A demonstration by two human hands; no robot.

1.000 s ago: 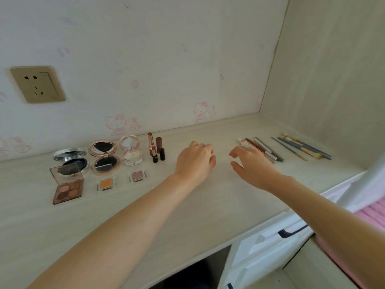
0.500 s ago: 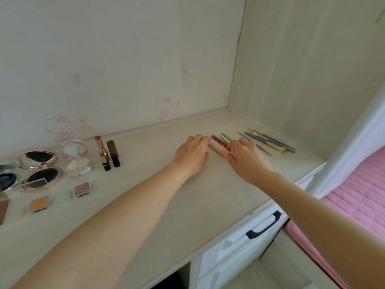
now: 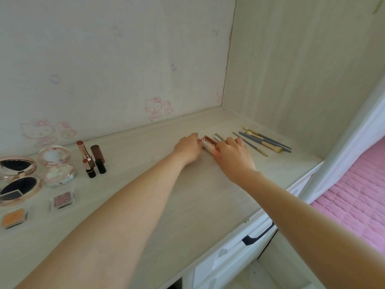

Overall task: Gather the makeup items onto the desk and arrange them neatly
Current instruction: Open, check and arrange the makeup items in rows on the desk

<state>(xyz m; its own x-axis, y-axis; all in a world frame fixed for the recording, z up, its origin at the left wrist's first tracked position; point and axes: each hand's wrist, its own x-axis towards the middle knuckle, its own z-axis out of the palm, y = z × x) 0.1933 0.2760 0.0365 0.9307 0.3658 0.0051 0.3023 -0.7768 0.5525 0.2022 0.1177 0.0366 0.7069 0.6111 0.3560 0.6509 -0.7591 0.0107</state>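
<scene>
Both hands (image 3: 188,149) (image 3: 234,156) grip the lip-gloss tube (image 3: 209,145) on the desk (image 3: 187,205).

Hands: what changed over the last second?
Both hands moved right from bare desk to the pink-and-white tube. Now the left hand touches its far end and the right hand covers its near end; whether either truly grips it isn't clear. The brushes, the lipsticks and the compacts lie as before.
</scene>
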